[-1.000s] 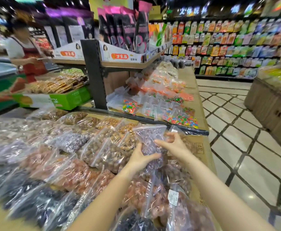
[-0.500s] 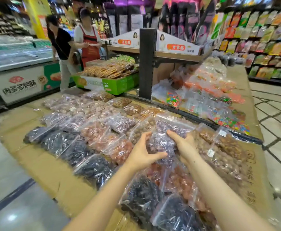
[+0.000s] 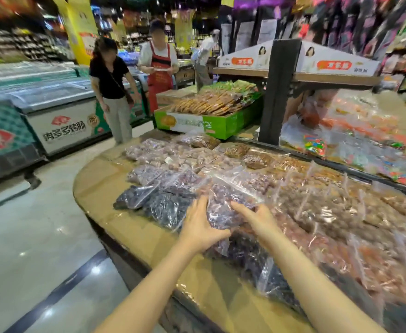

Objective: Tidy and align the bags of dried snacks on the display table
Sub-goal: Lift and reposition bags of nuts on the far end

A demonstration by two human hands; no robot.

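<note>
This was a supermarket. Under the hands lay a desk (image 3: 96, 188) heaped with clear bags (image 3: 317, 207) of dried snacks. Beyond the hands stood a green box (image 3: 204, 123) of packets and a shelf (image 3: 336, 79) of pouches. Far left of the hands ran a freezer (image 3: 60, 116), with a shopper (image 3: 111, 87) and an aproned worker (image 3: 160, 68) beside it.

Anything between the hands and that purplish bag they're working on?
Nothing visible. The left hand and right hand already grip the purplish bag from either side, over the other bags.
</note>
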